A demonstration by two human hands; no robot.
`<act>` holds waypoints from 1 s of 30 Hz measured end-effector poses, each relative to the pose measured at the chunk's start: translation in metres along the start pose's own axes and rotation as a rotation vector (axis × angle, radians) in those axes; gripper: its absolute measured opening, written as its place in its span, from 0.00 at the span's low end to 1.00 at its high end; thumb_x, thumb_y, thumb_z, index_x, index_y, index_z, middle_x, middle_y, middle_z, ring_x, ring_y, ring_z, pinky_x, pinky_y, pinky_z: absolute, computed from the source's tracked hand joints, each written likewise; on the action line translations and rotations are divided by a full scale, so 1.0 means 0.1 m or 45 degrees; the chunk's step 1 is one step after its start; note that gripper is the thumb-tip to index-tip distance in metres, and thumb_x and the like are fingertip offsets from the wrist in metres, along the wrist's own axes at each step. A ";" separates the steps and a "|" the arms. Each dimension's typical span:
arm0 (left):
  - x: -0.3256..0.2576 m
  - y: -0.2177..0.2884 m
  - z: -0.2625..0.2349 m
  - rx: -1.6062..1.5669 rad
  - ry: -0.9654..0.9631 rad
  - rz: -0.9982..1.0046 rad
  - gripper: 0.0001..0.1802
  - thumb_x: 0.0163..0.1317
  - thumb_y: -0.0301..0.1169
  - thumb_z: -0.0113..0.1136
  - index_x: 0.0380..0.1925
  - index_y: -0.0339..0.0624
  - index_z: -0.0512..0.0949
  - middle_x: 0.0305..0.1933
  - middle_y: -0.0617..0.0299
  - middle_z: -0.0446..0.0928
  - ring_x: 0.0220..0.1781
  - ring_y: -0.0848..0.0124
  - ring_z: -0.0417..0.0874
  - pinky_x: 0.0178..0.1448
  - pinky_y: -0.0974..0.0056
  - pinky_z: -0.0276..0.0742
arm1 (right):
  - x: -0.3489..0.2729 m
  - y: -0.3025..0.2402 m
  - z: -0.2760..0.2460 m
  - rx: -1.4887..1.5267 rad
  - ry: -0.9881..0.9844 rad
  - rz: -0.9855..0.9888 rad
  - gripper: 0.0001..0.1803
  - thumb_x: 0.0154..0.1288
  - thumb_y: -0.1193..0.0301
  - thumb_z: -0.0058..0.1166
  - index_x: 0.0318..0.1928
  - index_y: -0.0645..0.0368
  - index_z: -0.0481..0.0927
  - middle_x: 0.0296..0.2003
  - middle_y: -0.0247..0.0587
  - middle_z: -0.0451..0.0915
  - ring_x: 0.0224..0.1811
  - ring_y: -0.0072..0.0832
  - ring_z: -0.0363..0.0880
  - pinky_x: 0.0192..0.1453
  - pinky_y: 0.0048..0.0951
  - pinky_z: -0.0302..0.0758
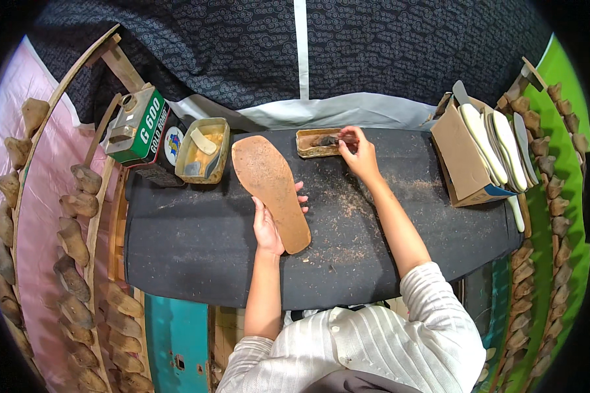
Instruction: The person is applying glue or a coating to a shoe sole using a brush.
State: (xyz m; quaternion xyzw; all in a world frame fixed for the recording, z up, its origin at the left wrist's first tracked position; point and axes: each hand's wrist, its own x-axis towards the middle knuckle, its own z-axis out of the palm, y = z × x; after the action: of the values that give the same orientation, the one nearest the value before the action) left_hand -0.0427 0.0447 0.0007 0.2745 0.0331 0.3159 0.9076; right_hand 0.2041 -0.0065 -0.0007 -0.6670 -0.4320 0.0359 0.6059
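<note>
My left hand [269, 228] is closed round the narrow end of a brown shoe sole [269, 177]. The thumb lies along one edge, and fingertips show past the other. The sole is held tilted above the table, its wide end pointing away from me. At the far middle, my right hand [358, 150] pinches a small dark brush-like tool [329, 140] over a small rectangular tray [318, 154]. The tool's tip is down inside the tray; its exact kind is hard to make out.
The dark cloth-covered table [196, 249] carries brown crumbs. At its left stand a green and black metal can [147, 134] and a tub [221, 150] with yellowish contents. A cardboard box [462, 164] of pale soles is at right. Wooden shoe lasts [72, 239] line racks on both sides.
</note>
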 end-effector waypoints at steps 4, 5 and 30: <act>0.01 -0.02 0.01 -0.002 -0.019 -0.028 0.38 0.66 0.58 0.23 0.62 0.38 0.58 0.60 0.43 0.65 0.48 0.60 0.77 0.50 0.59 0.76 | -0.10 0.10 -0.09 -0.028 0.104 0.020 0.18 0.57 0.73 0.58 0.47 0.59 0.69 0.39 0.41 0.79 0.39 0.24 0.80 0.40 0.23 0.76; 0.01 -0.02 0.00 -0.003 -0.022 -0.029 0.38 0.66 0.58 0.23 0.62 0.38 0.58 0.60 0.43 0.65 0.48 0.60 0.77 0.50 0.59 0.76 | -0.14 0.08 -0.10 0.030 0.139 0.044 0.18 0.56 0.72 0.58 0.47 0.59 0.69 0.42 0.42 0.77 0.40 0.25 0.80 0.40 0.23 0.76; -0.54 -0.18 0.30 0.740 0.266 -0.096 0.28 0.67 0.38 0.47 0.63 0.44 0.53 0.46 0.57 0.75 0.35 0.72 0.81 0.40 0.69 0.78 | -1.10 -1.13 -0.11 0.635 -0.414 0.534 0.16 0.60 0.69 0.57 0.46 0.64 0.75 0.38 0.36 0.80 0.38 0.19 0.77 0.39 0.23 0.75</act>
State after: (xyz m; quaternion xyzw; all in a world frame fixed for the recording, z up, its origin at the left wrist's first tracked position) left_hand -0.0685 -0.0130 0.0106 0.4869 0.2255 0.2857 0.7940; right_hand 0.0813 -0.0952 0.0440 -0.5585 -0.3543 0.3693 0.6529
